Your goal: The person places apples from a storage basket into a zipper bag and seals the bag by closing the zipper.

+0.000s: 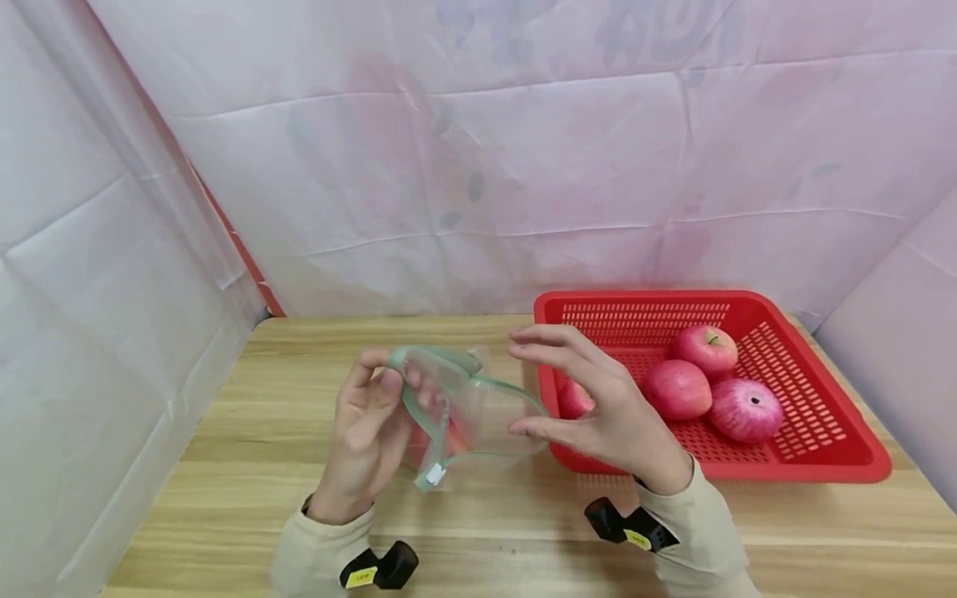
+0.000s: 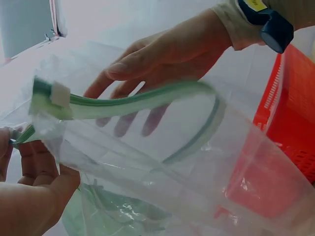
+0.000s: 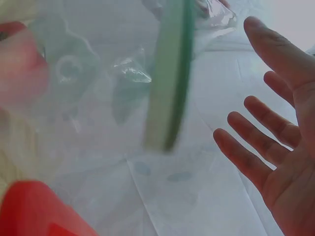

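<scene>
My left hand (image 1: 366, 444) pinches the rim of a clear zip bag (image 1: 497, 411) with a green zipper strip and a white slider (image 1: 435, 473). The bag's mouth gapes toward the right. Beside that mouth my right hand (image 1: 609, 403) is held with fingers spread and nothing in its grasp; in the right wrist view its palm and fingers (image 3: 256, 147) stand apart from the green strip (image 3: 170, 78). Through the plastic shows a red apple (image 3: 22, 71), low in the bag in the head view.
A red plastic basket (image 1: 837, 475) stands at the right of the wooden table (image 1: 247, 473), with several apples (image 1: 676, 390) in it. One apple (image 1: 574, 400) near its left wall is partly hidden by my right hand. Pale printed cloth (image 1: 478, 166) hangs behind and at both sides.
</scene>
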Demonstrator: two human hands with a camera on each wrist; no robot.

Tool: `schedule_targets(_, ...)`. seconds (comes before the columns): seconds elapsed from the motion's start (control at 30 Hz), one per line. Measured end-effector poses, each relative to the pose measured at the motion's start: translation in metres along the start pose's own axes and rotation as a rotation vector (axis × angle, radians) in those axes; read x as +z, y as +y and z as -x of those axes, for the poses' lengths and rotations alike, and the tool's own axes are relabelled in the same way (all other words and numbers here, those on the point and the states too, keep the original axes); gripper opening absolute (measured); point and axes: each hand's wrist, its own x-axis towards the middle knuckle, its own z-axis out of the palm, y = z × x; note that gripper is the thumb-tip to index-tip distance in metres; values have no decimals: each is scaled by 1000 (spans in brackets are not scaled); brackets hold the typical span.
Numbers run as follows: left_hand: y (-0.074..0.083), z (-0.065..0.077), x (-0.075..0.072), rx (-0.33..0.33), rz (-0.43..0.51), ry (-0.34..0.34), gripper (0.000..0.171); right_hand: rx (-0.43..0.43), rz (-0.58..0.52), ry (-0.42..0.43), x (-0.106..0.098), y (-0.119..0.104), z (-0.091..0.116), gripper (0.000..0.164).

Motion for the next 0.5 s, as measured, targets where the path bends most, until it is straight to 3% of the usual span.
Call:
schedule_targets(0.13,4,-1,-2,30,30,10,21,35,10,19,-5,0,2,55)
schedule_targets(0.5,10,-1,-3,36,-1,29,22,95,85,35,-17,4,7,55)
